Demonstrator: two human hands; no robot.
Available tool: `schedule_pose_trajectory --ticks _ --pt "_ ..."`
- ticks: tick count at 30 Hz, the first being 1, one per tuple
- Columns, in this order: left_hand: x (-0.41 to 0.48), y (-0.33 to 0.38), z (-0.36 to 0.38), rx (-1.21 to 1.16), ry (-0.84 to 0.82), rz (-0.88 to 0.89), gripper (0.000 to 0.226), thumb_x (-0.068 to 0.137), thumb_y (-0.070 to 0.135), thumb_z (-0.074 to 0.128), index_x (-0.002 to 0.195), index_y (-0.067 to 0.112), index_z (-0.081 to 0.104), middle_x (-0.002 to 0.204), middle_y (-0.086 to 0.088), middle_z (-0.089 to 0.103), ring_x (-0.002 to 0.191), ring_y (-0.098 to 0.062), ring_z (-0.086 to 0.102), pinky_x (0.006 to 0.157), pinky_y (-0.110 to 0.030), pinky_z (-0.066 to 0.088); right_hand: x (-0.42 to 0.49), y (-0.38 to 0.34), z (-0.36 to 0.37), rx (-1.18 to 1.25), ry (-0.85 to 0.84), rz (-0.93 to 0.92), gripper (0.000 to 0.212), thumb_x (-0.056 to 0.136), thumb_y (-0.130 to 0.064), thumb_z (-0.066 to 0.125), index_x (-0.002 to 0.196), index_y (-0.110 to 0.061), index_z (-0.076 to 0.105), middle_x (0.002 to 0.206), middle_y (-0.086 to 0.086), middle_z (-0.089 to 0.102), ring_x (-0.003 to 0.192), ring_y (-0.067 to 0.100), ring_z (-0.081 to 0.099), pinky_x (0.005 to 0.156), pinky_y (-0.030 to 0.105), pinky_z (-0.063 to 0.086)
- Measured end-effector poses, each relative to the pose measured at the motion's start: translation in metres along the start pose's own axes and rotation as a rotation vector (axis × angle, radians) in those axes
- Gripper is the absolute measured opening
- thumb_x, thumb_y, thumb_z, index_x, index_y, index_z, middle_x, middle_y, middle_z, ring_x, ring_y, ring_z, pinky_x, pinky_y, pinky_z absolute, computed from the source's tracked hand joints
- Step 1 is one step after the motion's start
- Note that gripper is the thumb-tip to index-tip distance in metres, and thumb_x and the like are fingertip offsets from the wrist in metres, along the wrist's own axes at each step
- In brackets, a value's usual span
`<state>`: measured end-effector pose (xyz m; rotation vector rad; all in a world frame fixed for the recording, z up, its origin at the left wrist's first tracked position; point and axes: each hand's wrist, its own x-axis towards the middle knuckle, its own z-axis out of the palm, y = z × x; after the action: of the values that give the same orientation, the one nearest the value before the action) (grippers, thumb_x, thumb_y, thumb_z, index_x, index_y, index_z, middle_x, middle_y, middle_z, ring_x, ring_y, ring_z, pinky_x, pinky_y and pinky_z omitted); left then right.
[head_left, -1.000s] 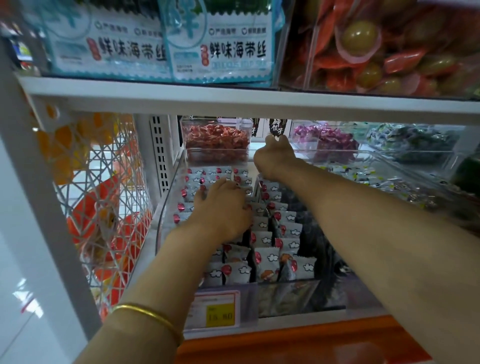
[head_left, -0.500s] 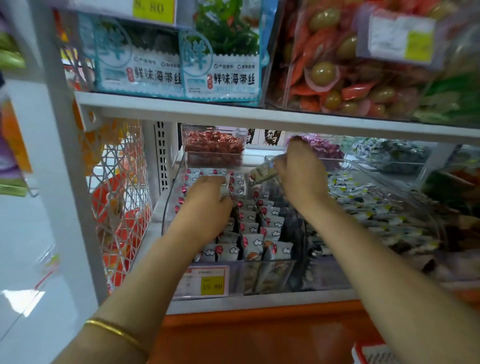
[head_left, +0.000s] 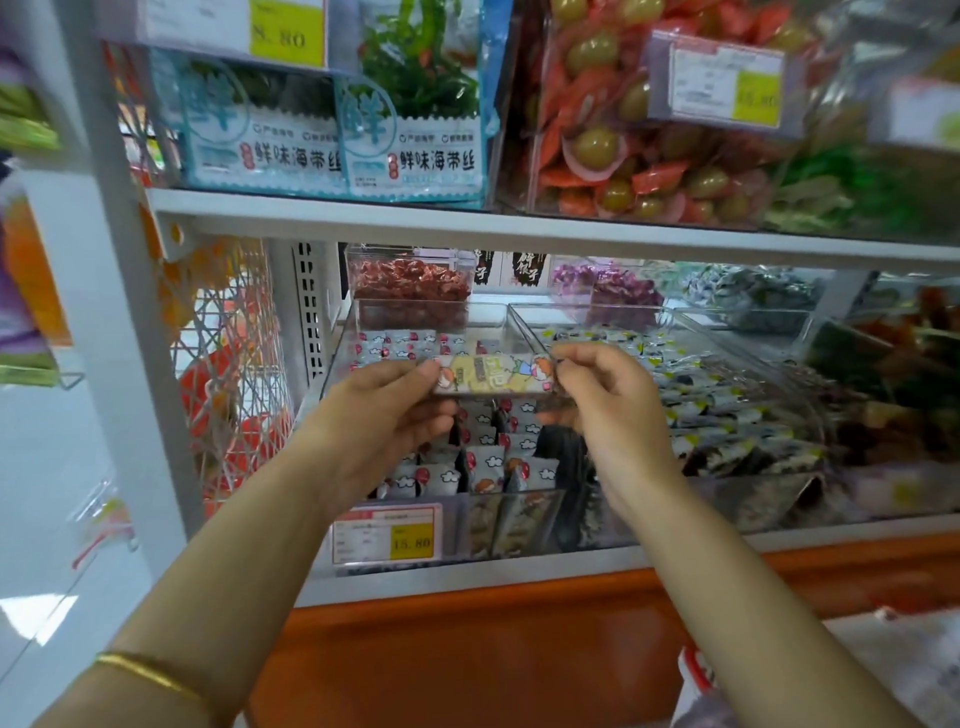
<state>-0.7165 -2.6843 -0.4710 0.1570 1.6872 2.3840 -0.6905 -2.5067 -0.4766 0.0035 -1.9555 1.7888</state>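
While my left hand (head_left: 387, 415) and right hand (head_left: 608, 410) pinch opposite ends, I hold the yellow cartoon-printed snack packet (head_left: 493, 375) level between them.

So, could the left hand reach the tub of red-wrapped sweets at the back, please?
Probably yes: the tub of red-wrapped sweets stands beyond the left hand with open space between, but that hand pinches the snack packet along with the right hand.
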Motion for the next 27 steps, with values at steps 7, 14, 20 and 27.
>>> schedule_pose_trajectory --ticks 7,14,20,27 --pt "0.002 -0.003 0.005 -0.089 0.061 0.048 0.017 0.091 0.011 0.054 0.078 0.003 0.061 0.071 -0.009 0.061 0.057 -0.010 0.061 0.054 -0.016 0.053 0.002 0.003 -0.002 0.189 0.082 0.088 0.013 0.093 -0.013 0.054 0.093 -0.003 0.063 0.088 0.007 0.065 0.054 0.008 0.061 0.049 0.022 0.053" --pt "-0.001 -0.002 0.008 -0.173 0.140 0.036 0.019 0.088 0.009 0.058 0.070 0.007 0.063 0.056 -0.004 0.063 0.051 -0.009 0.062 0.050 -0.017 0.052 0.004 0.001 -0.009 0.352 0.019 0.219 0.023 0.091 -0.022 0.057 0.085 -0.001 0.064 0.062 -0.002 0.061 0.041 0.005 0.044 0.036 0.018 0.035" --pt "-0.002 -0.001 0.013 -0.318 0.158 -0.099 0.014 0.086 0.012 0.060 0.074 0.008 0.057 0.048 0.000 0.056 0.041 -0.005 0.054 0.041 -0.013 0.047 0.002 -0.001 -0.005 0.573 -0.010 0.351 0.025 0.084 -0.026 0.061 0.096 -0.004 0.064 0.102 0.012 0.065 0.042 0.004 0.043 0.036 0.016 0.035" --pt "-0.001 -0.002 0.010 -0.263 0.091 -0.020 0.016 0.090 0.009 0.055 0.075 0.009 0.057 0.054 0.000 0.054 0.045 -0.004 0.053 0.043 -0.012 0.047 0.001 -0.001 -0.009 0.329 -0.004 0.231 0.013 0.095 -0.014 0.050 0.084 -0.008 0.054 0.055 -0.007 0.065 0.046 0.012 0.056 0.038 0.020 0.042"
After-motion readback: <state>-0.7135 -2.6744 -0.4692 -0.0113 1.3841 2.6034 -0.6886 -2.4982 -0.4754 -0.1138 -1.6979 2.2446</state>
